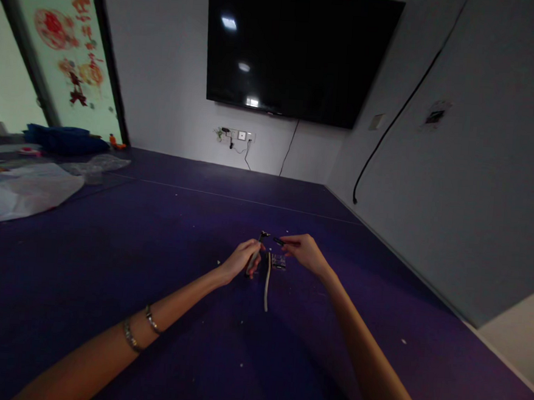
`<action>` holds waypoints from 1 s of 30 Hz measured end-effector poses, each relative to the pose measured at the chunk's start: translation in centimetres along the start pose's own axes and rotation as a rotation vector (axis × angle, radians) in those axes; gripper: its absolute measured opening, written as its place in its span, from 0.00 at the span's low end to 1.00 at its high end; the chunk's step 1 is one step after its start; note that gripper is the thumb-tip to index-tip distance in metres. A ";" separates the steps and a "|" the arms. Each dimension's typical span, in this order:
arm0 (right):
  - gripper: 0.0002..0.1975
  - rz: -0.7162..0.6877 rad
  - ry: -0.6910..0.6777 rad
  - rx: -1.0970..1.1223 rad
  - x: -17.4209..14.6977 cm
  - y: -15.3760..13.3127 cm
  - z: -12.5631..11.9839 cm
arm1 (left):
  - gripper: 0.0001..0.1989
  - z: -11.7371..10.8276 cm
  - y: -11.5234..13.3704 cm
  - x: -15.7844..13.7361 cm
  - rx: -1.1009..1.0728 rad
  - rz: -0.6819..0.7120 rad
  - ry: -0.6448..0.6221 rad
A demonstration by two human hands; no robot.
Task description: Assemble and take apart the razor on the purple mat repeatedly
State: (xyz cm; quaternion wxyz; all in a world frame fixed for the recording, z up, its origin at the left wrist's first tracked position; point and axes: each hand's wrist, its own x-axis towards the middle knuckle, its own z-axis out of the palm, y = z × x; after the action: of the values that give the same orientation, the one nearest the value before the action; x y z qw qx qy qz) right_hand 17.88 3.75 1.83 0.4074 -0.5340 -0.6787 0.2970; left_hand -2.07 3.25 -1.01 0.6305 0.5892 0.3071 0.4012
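My left hand [243, 260] is closed around a small hand tool with a grey handle [252, 263]. The tool stands nearly upright, and its dark head [263, 234] has a short tip pointing right; it looks like a small ratchet. Facing it, my right hand [304, 249] pinches a short, dark, slim piece [279, 241] between thumb and fingers. The tip and the dark piece appear close but apart. Below and between my hands lie a small case of little parts [279, 262] and a pale, narrow strip [267, 288]. Fine detail is too small to make out.
The dark purple surface [171, 327] has tiny pale scraps scattered on it. White plastic sheeting [34, 193] and a dark blue cloth bundle [65, 140] lie at the far left. A television [300, 50] hangs on the back wall; a black cable [401, 109] dangles at right.
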 end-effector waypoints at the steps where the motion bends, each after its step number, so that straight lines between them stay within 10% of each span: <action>1: 0.15 -0.006 0.002 0.004 -0.1 -0.3 -0.1 | 0.12 0.0 0.0 0.0 -0.019 -0.005 -0.015; 30: 0.15 -0.152 -0.051 -0.016 -1.5 -4.3 0.1 | 0.18 1.5 -1.2 -0.6 0.098 0.197 -0.050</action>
State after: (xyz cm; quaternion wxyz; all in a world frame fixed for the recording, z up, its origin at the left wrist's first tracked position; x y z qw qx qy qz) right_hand 15.91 1.19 5.03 0.4070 -0.4765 -0.7297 0.2735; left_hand -0.87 2.04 -2.05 0.5661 0.6564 0.2513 0.4309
